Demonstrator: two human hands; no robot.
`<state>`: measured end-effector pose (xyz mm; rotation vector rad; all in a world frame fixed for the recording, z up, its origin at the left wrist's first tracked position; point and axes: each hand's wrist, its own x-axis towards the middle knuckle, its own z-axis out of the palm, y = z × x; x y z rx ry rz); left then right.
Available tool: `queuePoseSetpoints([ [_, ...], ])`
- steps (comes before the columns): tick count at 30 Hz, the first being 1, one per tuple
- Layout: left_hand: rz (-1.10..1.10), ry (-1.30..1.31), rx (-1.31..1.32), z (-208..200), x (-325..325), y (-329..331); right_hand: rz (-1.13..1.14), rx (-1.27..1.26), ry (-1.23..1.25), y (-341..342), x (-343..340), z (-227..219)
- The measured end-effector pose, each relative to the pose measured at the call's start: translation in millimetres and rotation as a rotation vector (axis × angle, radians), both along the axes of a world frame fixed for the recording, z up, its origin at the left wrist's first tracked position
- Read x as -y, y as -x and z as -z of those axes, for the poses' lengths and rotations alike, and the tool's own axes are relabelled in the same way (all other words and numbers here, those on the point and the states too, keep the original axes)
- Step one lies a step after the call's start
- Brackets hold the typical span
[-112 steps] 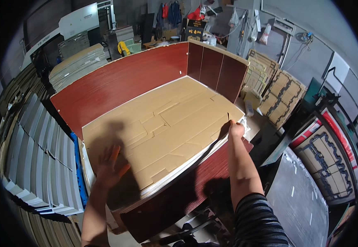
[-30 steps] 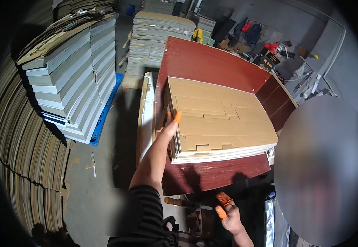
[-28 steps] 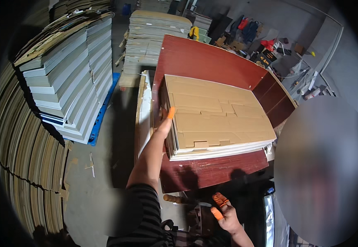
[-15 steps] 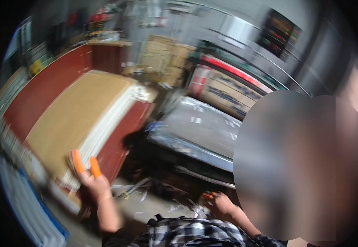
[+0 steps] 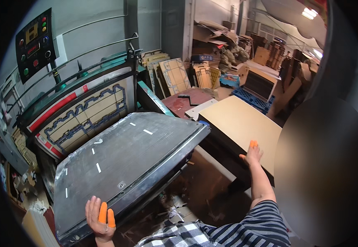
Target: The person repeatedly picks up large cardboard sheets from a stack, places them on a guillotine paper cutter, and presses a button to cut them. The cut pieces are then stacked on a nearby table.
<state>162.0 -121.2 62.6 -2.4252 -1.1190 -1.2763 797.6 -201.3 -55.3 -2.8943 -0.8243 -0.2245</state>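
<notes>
My left hand [image 5: 100, 217] is held up at the near left edge of a flat grey machine bed [image 5: 121, 164] marked with short white strips. Its fingers are stretched out and it holds nothing; two fingers wear orange finger cots. To the right, my right hand [image 5: 252, 154] reaches to the near side of a stack of tan cardboard sheets [image 5: 236, 117]. Orange covers its fingertips, its fingers are extended, and nothing is in its grip. Whether it touches the top sheet is hard to tell. Behind the bed stands a cutting die board [image 5: 86, 115] with dark blades and foam strips.
A control panel [image 5: 35, 45] with coloured buttons hangs at the upper left. Several die boards [image 5: 175, 76] lean by the wall. A blue pallet [image 5: 253, 99] lies beyond the cardboard stack. Scraps [image 5: 175, 203] litter the floor. A blurred patch hides the right side.
The view has swung right, from a brown sheet stack on the left to the machine bed and the tan stack. My right hand has extended outward to that stack.
</notes>
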Motion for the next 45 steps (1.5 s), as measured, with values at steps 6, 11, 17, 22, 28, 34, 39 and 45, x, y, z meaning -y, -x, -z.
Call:
queuePoseSetpoints([
  [6,-0.008,0.08,0.016,-1,-25,-32,0.1,-0.019,0.147,-35,10,22],
  [11,0.009,0.078,-0.094,6,-41,-34,-0.184,0.105,0.13,-72,11,51],
  [17,0.075,0.077,-0.065,-2,-61,-35,-0.225,-0.14,-0.126,-126,39,-9],
  [22,-0.02,0.06,-0.034,-3,-44,-9,-0.375,0.411,-0.21,-77,-5,-176],
  [28,-0.164,0.005,0.158,-17,-26,18,-0.828,0.567,-0.424,74,-26,-262],
  [34,-0.318,-0.345,0.137,-28,1,65,-1.341,0.278,-0.314,204,-78,-240],
  [39,-0.421,-0.247,0.101,-45,16,77,-1.617,0.149,-0.214,288,-165,-172],
  [45,-0.54,0.596,-0.113,40,-32,125,-1.4,-0.954,-0.166,388,-242,-78],
])
